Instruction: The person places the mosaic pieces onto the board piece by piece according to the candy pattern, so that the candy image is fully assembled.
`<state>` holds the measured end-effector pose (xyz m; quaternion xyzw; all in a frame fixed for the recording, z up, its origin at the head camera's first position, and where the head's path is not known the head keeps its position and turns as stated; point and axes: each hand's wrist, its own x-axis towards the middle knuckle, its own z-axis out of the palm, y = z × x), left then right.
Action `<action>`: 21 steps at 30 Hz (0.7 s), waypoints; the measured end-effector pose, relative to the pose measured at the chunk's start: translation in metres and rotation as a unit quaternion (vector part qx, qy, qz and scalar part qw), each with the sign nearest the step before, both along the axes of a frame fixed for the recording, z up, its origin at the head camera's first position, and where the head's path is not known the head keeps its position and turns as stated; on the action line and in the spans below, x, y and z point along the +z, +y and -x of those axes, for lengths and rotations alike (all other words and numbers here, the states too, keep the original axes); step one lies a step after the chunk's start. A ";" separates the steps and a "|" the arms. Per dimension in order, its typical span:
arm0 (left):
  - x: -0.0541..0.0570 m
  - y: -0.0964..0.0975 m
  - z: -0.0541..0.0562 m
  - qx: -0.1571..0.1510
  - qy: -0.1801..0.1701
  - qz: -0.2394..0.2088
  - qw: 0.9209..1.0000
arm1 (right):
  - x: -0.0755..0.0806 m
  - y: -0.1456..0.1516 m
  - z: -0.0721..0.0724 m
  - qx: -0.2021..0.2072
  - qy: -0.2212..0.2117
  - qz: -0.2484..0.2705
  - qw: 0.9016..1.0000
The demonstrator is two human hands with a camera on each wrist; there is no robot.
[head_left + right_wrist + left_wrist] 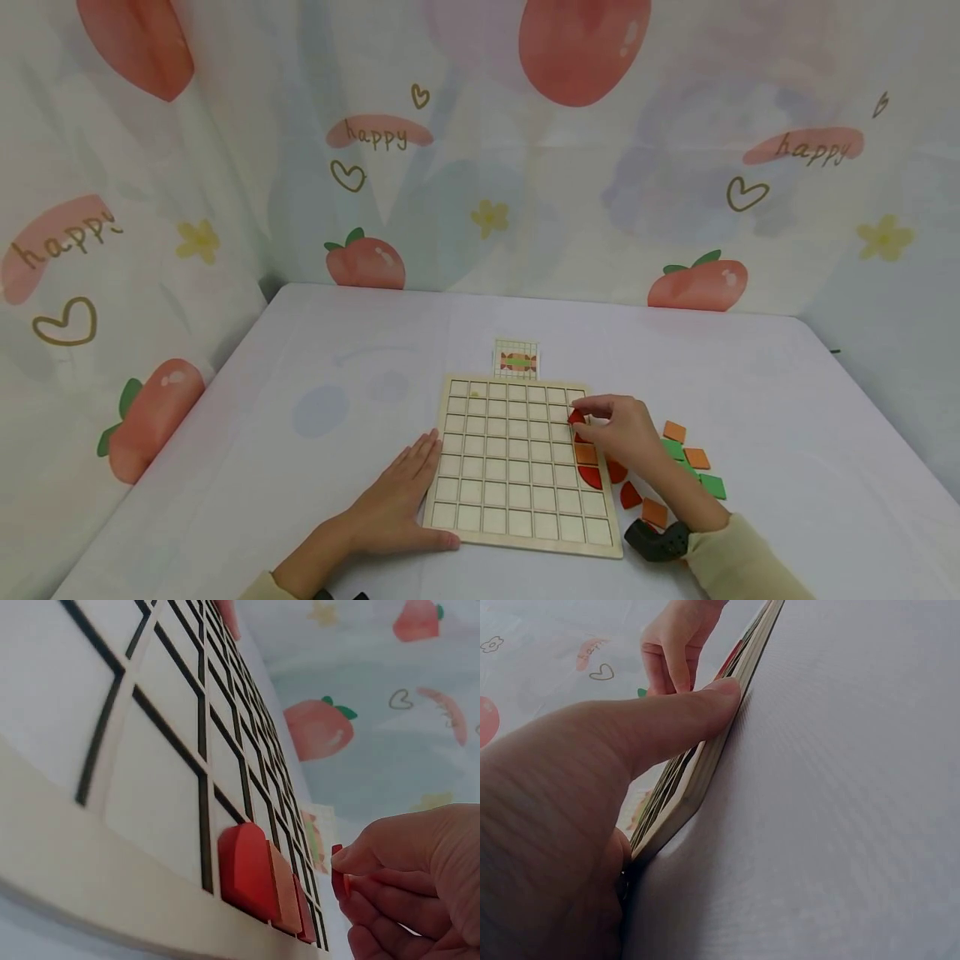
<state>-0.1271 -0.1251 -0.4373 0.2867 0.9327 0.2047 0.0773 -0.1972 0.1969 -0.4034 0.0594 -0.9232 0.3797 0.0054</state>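
A pale wooden grid board (496,468) lies on the white table. My left hand (397,504) rests along its left side, fingers extended, and in the left wrist view the thumb (682,724) lies straight across the board's edge. Over the right-hand column, my right hand (622,425) pinches a small red curved-edge tile (340,870) between thumb and fingers. Just below it in that column sit a red tile (304,911), partly hidden by the hand in the head view, an orange square tile (586,454) and a red rounded tile (590,477).
Loose orange (697,458), green (712,486) and red tiles (630,496) lie to the right of the board, some behind the right forearm. A pattern card (517,361) with a small coloured grid design lies beyond the board's far edge. Printed cloth walls surround the table.
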 end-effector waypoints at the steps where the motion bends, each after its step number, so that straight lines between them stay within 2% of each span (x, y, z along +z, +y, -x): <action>1: 0.000 0.000 0.000 0.000 0.000 0.000 1.000 | 0.000 -0.001 0.000 0.005 0.000 0.003 1.000; 6: 0.000 0.000 0.000 -0.001 0.001 -0.002 1.000 | -0.003 -0.003 -0.002 0.037 0.007 0.021 0.999; 12: 0.000 -0.001 0.000 0.001 0.003 0.001 1.000 | -0.007 -0.006 -0.001 0.055 0.014 0.025 0.998; 21: -0.001 0.000 0.001 0.000 0.003 0.003 1.000 | -0.010 -0.008 0.000 0.101 0.022 -0.014 0.995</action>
